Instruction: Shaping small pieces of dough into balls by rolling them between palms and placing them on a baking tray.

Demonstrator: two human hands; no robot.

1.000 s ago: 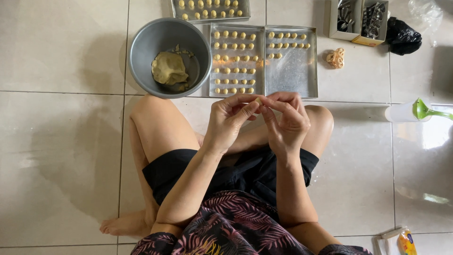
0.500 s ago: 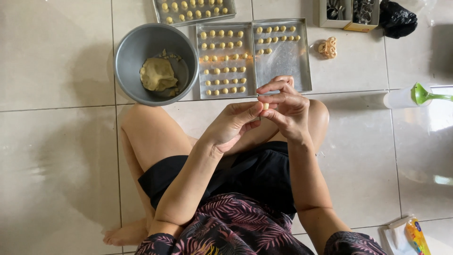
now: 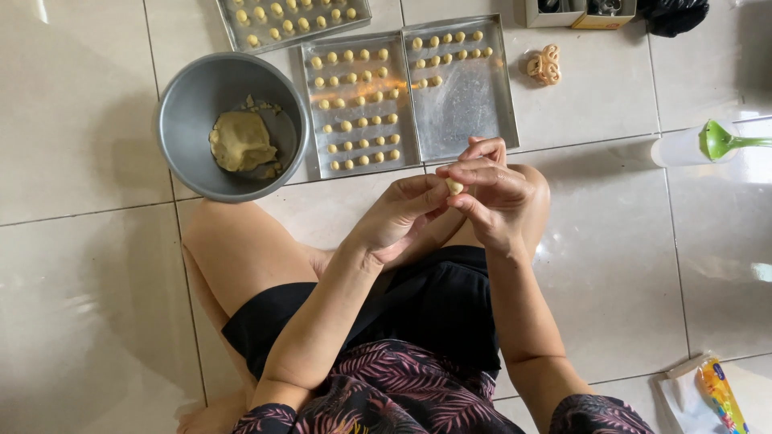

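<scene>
A small ball of dough [image 3: 454,186] sits pinched between the fingertips of both hands, held in the air above the person's bent knees and just short of the near edge of the half-filled baking tray [image 3: 461,87]. The left hand [image 3: 400,215] curls its fingers and thumb up to the ball from below and the side; the right hand [image 3: 492,191] closes over it from the other side, its fingers bent and gripping the same piece. Taking that half-filled tray as the mark: its far rows carry small dough balls, while its near part is bare metal. Touching its left edge lies a full tray [image 3: 359,104], lined with rows of balls, and beyond that one's far left corner a third tray [image 3: 291,18] runs out of the top of the view. Left of the full tray, with its rim against it, stands a round metal bowl [image 3: 231,124] holding a lump of dough [image 3: 240,141]. Right of the half-filled tray a pale shaped cookie [image 3: 544,64] lies alone on the tiled floor [image 3: 80,120], and farther right a green scoop [image 3: 724,141] rests on a white container. Open tile stretches to the left of the bowl and to the right of the person's knee.
</scene>
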